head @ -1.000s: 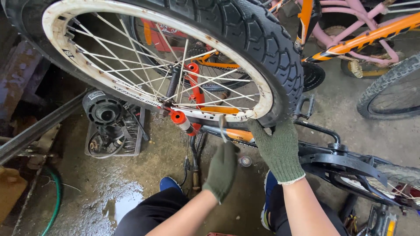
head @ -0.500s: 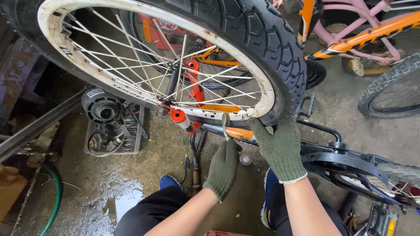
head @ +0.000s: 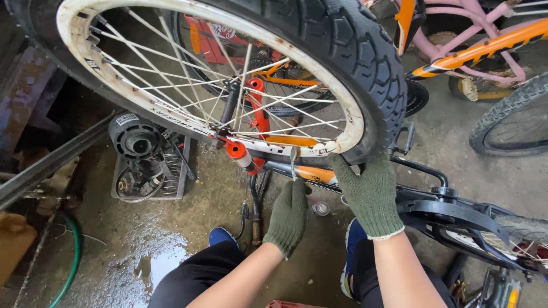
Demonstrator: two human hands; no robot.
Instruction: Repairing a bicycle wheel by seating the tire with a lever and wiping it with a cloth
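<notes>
Bicycle wheel point(head: 228, 85), white rusted rim, knobbly black tyre, on an upturned orange-and-black bicycle; takes up the upper middle of the view, above the person's knees.
Tool: slim metal lever point(head: 294, 162), upright, its tip at the rim's lower edge. Left hand point(head: 288, 217), green knit glove, closed around the lever's lower end, just below the wheel.
Right hand point(head: 371, 194), same glove, fingers curled up over the tyre's lower right edge, gripping it.
Handling note, as a judgement: the lever does best kept shallow against the rim and clear of the spokes, while the right hand steadies the tyre against turning.
Left of the wheel: grey tray of oily parts point(head: 148, 165) on the wet concrete floor point(head: 114, 256). Right of it: pink and orange bicycle frames point(head: 479, 40).
Unclear: the lever's tip is too small to place over or under the tyre edge; the wheel's top is cut off
</notes>
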